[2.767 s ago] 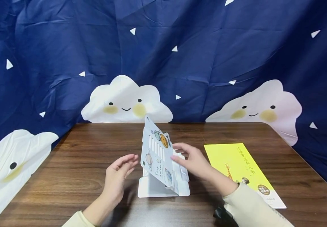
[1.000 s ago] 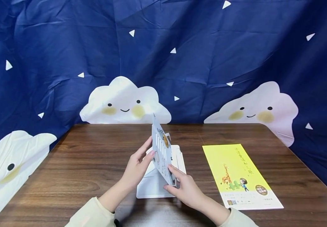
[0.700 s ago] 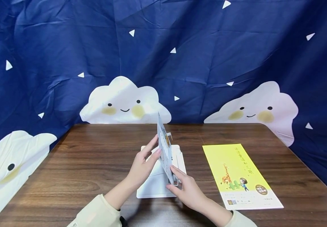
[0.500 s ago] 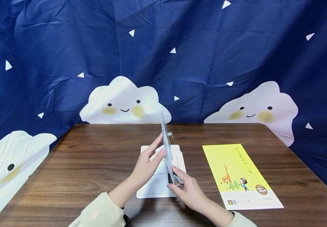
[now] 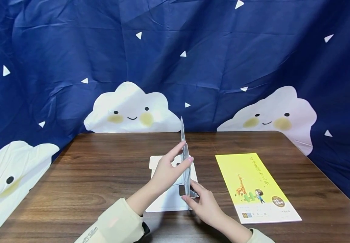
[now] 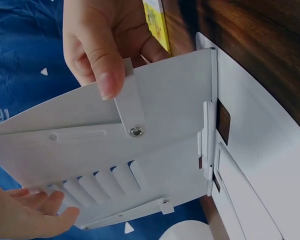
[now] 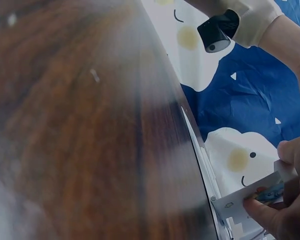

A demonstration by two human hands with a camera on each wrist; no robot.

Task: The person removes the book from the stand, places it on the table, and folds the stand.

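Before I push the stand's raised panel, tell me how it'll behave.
The panel is probably stiff: pinched at one edge by the right hand, it looks unbent. It will likely pivot rather than slide, since its lower edge appears hinged to the base. Its smooth back may feel slippery.

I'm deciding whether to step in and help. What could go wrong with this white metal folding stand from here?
The nearly upright white metal panel might swing down onto the flat white metal base if the left hand and right hand both let go. The right thumb is against a small white metal clip, which could swivel on its rivet.
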